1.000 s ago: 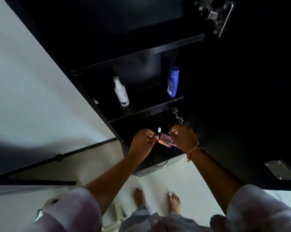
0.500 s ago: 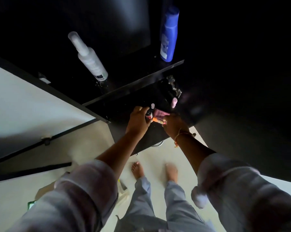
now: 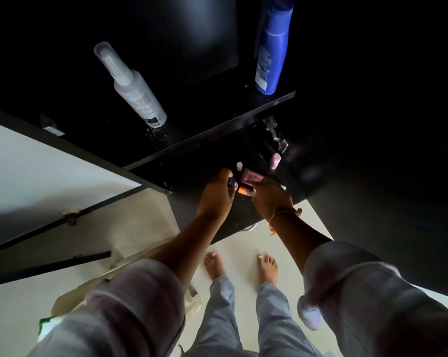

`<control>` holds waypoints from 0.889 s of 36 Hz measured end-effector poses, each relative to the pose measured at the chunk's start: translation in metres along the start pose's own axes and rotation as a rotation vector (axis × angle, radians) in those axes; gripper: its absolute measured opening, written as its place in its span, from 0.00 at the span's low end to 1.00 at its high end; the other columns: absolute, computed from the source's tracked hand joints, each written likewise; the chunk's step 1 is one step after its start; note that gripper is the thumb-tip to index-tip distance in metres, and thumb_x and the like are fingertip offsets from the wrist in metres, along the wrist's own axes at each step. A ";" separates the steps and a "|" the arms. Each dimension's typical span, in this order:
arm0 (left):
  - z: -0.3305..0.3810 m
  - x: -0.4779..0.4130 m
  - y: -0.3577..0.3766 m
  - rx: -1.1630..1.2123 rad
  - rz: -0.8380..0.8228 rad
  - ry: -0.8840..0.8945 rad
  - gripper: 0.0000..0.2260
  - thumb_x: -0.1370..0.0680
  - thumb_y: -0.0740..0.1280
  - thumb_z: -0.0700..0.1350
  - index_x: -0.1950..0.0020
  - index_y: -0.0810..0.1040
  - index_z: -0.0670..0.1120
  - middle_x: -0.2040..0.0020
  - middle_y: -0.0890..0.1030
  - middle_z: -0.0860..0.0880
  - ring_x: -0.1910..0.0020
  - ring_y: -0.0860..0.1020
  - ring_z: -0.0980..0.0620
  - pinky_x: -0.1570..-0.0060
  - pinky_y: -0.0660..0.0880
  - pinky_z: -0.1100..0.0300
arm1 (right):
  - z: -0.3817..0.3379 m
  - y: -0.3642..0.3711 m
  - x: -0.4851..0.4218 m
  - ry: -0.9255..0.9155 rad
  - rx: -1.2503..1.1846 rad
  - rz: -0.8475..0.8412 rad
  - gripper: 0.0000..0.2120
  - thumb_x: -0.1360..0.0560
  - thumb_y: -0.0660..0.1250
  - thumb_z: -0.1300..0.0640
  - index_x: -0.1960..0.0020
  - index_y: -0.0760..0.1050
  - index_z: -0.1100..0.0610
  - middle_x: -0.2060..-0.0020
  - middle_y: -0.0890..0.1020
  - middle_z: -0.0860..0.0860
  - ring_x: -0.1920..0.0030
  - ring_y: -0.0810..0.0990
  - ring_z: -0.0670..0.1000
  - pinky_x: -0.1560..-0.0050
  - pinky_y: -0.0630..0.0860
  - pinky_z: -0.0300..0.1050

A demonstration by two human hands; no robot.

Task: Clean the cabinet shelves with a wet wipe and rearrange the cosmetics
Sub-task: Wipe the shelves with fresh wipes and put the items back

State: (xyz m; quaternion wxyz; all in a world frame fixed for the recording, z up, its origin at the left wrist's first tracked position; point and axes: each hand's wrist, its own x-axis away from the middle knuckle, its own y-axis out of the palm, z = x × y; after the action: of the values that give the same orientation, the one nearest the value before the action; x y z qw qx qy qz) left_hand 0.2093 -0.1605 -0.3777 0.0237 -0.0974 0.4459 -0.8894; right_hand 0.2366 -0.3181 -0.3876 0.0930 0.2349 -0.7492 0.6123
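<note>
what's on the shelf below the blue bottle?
The left hand grips a white-capped vial; right hand holds a maroon packet, orange at one end. A pink-capped item sits farther back. Fingers cover their lower parts; the shelf beyond is too dark.

No word, brand or number can be read anywhere. The white spray bottle (image 3: 135, 91) on the shelf carries faint grey print and a dark band near its base, and the blue bottle (image 3: 272, 47) beside the shelf's right end bears a pale label with bluish marks, but both are too blurred and dim to make out. The small dark item (image 3: 232, 183) in the left hand's (image 3: 215, 195) grip and the pink and orange packet (image 3: 249, 177) in the right hand's (image 3: 270, 198) grip show no legible lettering either.
</note>
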 end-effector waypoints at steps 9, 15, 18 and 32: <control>0.009 0.024 -0.033 0.096 0.077 -0.039 0.16 0.24 0.69 0.49 0.38 0.72 0.48 0.46 0.81 0.47 0.47 0.81 0.50 0.52 0.80 0.57 | -0.005 -0.018 0.023 -0.057 -0.043 0.137 0.16 0.27 0.68 0.49 0.40 0.78 0.49 0.43 0.80 0.51 0.42 0.79 0.54 0.46 0.79 0.47; 0.035 0.049 -0.088 0.211 0.219 -0.005 0.14 0.25 0.70 0.47 0.41 0.73 0.49 0.49 0.78 0.53 0.52 0.77 0.60 0.58 0.70 0.79 | -0.014 -0.061 0.060 -0.054 -0.275 0.231 0.11 0.28 0.68 0.53 0.46 0.80 0.49 0.54 0.85 0.50 0.54 0.84 0.54 0.55 0.82 0.46; 0.050 0.056 -0.119 0.252 0.299 0.063 0.13 0.25 0.70 0.47 0.42 0.73 0.52 0.50 0.77 0.56 0.52 0.78 0.60 0.51 0.76 0.67 | -0.019 -0.092 0.076 -0.100 -0.427 0.323 0.07 0.27 0.71 0.55 0.62 0.77 0.45 0.66 0.82 0.39 0.64 0.82 0.39 0.67 0.69 0.24; 0.153 0.083 -0.258 0.368 0.681 0.419 0.16 0.24 0.72 0.48 0.39 0.74 0.60 0.46 0.76 0.60 0.46 0.78 0.59 0.48 0.73 0.71 | -0.064 -0.255 0.144 -0.452 -1.171 0.551 0.12 0.27 0.73 0.62 0.50 0.79 0.46 0.57 0.86 0.45 0.53 0.85 0.43 0.52 0.79 0.36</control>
State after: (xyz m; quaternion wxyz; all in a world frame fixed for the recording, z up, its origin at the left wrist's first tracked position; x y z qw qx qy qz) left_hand 0.1689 -0.1373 -0.0700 0.2412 0.2435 0.2821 -0.8961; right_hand 0.2207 -0.3267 -0.0886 -0.1132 0.0686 -0.9902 0.0434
